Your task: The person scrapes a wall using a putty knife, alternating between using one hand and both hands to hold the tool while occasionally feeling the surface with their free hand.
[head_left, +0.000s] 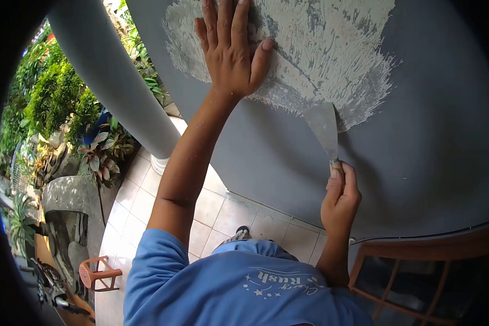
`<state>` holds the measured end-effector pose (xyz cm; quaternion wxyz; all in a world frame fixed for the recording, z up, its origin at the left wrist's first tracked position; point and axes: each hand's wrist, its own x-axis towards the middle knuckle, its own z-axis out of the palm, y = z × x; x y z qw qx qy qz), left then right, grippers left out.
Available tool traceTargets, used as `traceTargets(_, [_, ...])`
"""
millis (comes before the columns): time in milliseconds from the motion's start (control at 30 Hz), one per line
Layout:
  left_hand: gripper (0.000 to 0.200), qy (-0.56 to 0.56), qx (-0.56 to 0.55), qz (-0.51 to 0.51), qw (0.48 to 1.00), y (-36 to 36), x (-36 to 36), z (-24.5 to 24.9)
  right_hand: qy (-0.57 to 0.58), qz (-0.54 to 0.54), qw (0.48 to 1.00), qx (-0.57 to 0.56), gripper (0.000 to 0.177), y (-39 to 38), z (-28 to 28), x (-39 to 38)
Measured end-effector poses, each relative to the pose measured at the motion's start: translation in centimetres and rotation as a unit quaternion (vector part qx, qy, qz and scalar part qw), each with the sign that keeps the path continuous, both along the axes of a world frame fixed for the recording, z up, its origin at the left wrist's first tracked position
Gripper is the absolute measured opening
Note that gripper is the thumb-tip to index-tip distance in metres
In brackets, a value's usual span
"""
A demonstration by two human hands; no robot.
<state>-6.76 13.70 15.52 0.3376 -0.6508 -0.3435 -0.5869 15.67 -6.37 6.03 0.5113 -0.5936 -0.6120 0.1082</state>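
Note:
My left hand (233, 51) lies flat against the grey wall (288, 163), its fingers pointing up and the thumb out to the side. Under and beside it spreads a rough whitish scraped patch (331, 43). My right hand (342, 195) is closed round the handle of a metal scraper (324, 127), lower on the right. The scraper's wide blade points up and touches the lower edge of the patch, or is very close to it. Small pale specks dot my left forearm.
A round grey column (111, 70) stands at left, with plants (60, 92) and rocks beyond. An orange-brown stool (98, 273) is at lower left on the tiled floor (206, 209). A wood-framed window (402, 271) is at lower right.

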Motion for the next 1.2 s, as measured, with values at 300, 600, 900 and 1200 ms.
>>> traceTargets(300, [0.069,0.001,-0.021,0.010,1.000,-0.4,0.2,0.1,-0.118,-0.055,0.984,0.118,0.022,-0.1,0.2,0.6])
traceTargets(600, [0.070,-0.002,-0.074,0.004,0.997,-1.1,0.0,-1.2,0.110,0.048,0.991,0.051,0.015,-0.5,-0.4,3.5])
traceTargets(900, [0.073,0.086,-0.047,-0.003,0.995,-0.7,-1.9,-3.0,0.104,0.059,0.993,0.005,0.025,-1.7,-1.9,5.6])
traceTargets(1200, [0.060,0.008,-0.019,0.001,1.000,-0.1,-0.9,-6.4,-0.067,-0.023,0.982,0.175,0.036,1.0,-0.8,-0.7])
